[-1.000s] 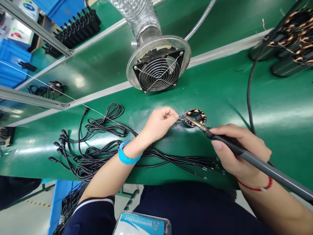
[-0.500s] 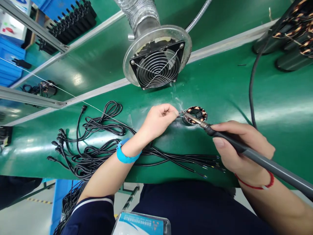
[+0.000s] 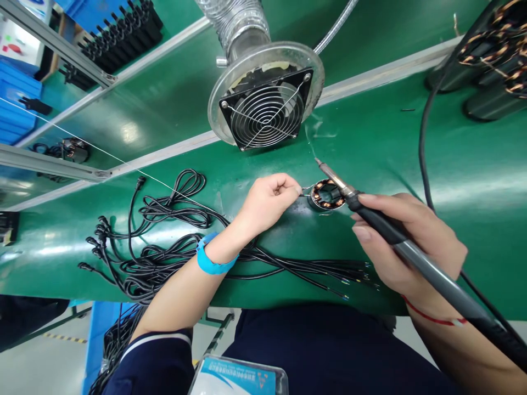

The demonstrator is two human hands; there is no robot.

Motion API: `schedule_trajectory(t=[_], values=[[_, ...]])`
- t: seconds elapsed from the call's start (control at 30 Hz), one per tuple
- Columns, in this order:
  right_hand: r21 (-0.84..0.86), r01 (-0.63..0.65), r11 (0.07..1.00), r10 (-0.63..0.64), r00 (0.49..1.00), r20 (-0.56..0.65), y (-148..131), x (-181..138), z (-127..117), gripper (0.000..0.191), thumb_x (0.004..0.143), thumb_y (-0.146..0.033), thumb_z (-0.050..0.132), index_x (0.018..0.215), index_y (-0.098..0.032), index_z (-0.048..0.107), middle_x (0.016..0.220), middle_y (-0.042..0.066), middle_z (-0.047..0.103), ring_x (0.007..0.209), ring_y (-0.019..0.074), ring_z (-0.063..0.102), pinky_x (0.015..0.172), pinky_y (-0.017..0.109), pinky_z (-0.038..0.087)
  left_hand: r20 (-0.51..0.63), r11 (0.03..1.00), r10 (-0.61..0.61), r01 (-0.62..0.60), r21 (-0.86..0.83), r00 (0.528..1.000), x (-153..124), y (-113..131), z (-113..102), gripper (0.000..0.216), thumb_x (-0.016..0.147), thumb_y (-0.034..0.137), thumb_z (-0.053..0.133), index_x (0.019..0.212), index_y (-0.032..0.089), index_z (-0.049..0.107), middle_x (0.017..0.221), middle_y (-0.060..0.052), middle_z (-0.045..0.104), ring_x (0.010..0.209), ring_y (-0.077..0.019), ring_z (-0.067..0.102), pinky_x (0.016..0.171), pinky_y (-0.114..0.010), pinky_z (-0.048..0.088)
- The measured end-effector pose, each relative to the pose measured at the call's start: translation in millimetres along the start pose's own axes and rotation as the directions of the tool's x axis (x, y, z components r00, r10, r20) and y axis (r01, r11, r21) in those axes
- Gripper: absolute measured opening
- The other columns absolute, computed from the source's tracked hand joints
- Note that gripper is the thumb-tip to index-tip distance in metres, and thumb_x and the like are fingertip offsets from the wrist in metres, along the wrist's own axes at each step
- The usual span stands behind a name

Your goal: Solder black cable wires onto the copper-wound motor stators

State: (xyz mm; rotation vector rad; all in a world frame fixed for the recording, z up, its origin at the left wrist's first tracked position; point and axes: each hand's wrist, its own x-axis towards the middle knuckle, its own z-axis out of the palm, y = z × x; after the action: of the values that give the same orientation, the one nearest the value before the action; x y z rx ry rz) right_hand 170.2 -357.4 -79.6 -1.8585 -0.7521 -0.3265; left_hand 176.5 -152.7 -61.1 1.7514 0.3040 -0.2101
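A small motor stator (image 3: pixel 326 196) with copper windings sits on the green bench. My left hand (image 3: pixel 267 202) is closed in a pinch just left of it, holding a thin wire end against its edge. My right hand (image 3: pixel 405 241) is wrapped round a grey soldering iron (image 3: pixel 411 255). The iron's tip (image 3: pixel 318 162) is raised above and behind the stator, not touching it. A faint wisp of smoke hangs above the tip. A blue band is on my left wrist and a red string on my right.
A bundle of black cables (image 3: pixel 173 241) lies along the bench's near edge under my left arm. A fume fan on a ribbed duct (image 3: pixel 265 107) stands behind the stator. More wound stators (image 3: pixel 494 49) sit far right. A black cord (image 3: pixel 422 148) crosses the bench.
The soldering iron's tip has lifted off the stator and swung up and back. My left hand has kept its pinch in place.
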Motion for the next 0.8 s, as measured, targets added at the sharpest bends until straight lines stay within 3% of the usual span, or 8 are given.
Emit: schedule_trajectory(t=[0.1, 0.27, 0.57, 0.67, 0.8], values=[[-0.112, 0.015, 0.994, -0.013, 1.0, 0.022, -6.8, 7.4, -4.1, 0.052, 0.084, -0.015, 0.067, 0.132, -0.032, 0.058, 0.102, 0.0, 0.071, 0.08, 0.0138, 0.066, 0.069, 0.027, 0.054, 0.009, 1.0, 0.002, -0.002, 0.01, 1.0, -0.7, 1.5, -0.9, 0.014, 0.075, 0.011, 0.055, 0.061, 0.014, 0.056, 0.055, 0.006, 0.046, 0.053, -0.0053, 0.037, 0.052, -0.021, 0.028], [-0.209, 0.059, 0.976, -0.05, 0.998, 0.049, -18.8, 26.4, -9.6, 0.048, 0.088, -0.022, 0.065, 0.134, -0.034, 0.056, 0.096, -0.004, 0.071, 0.078, 0.0096, 0.065, 0.072, 0.021, 0.053, 0.024, 0.999, -0.013, 0.012, 0.04, 1.0, -2.2, 2.8, -2.1, 0.014, 0.075, 0.011, 0.056, 0.062, 0.014, 0.056, 0.055, 0.006, 0.047, 0.053, -0.0055, 0.038, 0.053, -0.02, 0.029], [-0.166, 0.024, 0.986, -0.03, 0.999, -0.033, -6.7, 16.7, 5.5, 0.046, 0.085, -0.018, 0.069, 0.129, -0.031, 0.06, 0.104, 0.0, 0.074, 0.084, 0.0129, 0.07, 0.076, 0.025, 0.057, 0.045, 0.998, -0.033, 0.031, 0.059, 0.998, -2.8, 3.5, -1.6, 0.016, 0.076, 0.008, 0.055, 0.061, 0.014, 0.055, 0.055, 0.006, 0.048, 0.052, -0.0049, 0.039, 0.052, -0.02, 0.03], [-0.085, -0.059, 0.995, 0.054, 0.997, -0.057, -0.5, 13.7, 11.8, 0.044, 0.088, -0.02, 0.065, 0.131, -0.028, 0.057, 0.104, 0.0, 0.075, 0.085, 0.0151, 0.073, 0.079, 0.029, 0.06, 0.052, 1.0, -0.012, 0.011, 0.022, 0.999, -4.3, 2.7, -1.2, 0.014, 0.077, 0.008, 0.054, 0.065, 0.014, 0.055, 0.056, 0.006, 0.048, 0.052, -0.0049, 0.04, 0.052, -0.019, 0.031], [-0.106, -0.064, 0.992, 0.067, 0.997, 0.028, 1.9, 21.1, 17.0, 0.037, 0.091, -0.017, 0.059, 0.127, -0.027, 0.057, 0.097, 0.0, 0.075, 0.094, 0.0179, 0.071, 0.087, 0.035, 0.057, 0.053, 0.997, 0.027, -0.023, -0.08, 0.998, -7.3, 2.2, -1.0, 0.01, 0.079, 0.007, 0.052, 0.074, 0.016, 0.053, 0.057, 0.007, 0.048, 0.051, -0.0049, 0.043, 0.051, -0.018, 0.032]])
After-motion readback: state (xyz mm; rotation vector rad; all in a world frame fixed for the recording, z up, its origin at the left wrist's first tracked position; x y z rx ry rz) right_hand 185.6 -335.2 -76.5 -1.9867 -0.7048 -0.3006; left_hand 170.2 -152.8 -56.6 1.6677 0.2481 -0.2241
